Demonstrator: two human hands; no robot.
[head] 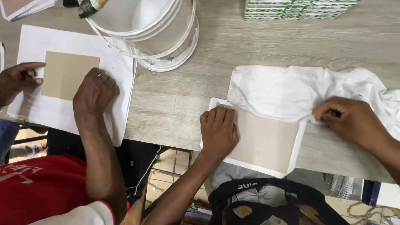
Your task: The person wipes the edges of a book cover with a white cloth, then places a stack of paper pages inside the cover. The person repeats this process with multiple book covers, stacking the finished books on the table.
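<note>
1. Near the front edge of the pale wood worktop (pixel 187 100): left hand (pixel 218 131) pressed palm-down, fingers together, on the upper left corner of a tan board (pixel 266 139) lying on a white sheet (pixel 296 152); grip flat and open, nothing held.
2. Toward the right: right hand (pixel 352 120) resting on a crumpled white cloth (pixel 291 89), fingertips pinched on a fold of it; grip narrow, closed on the fabric.
3. Cloth spread across the far edge of the tan board, covering the upper part of the white sheet.
4. At far left: two hands of another person in a red shirt (pixel 37 187), one (pixel 95 92) knuckles-up on the right edge of a second tan board (pixel 66 75), the other (pixel 18 79) touching its left edge; second board centred on a larger white sheet (pixel 50 41).
5. Behind, between the two sheets: white plastic bucket (pixel 156 29) with wire handle, standing on the worktop.
6. At top right: stack of green-and-white boxes (pixel 296 9), well apart from both hands.
</note>
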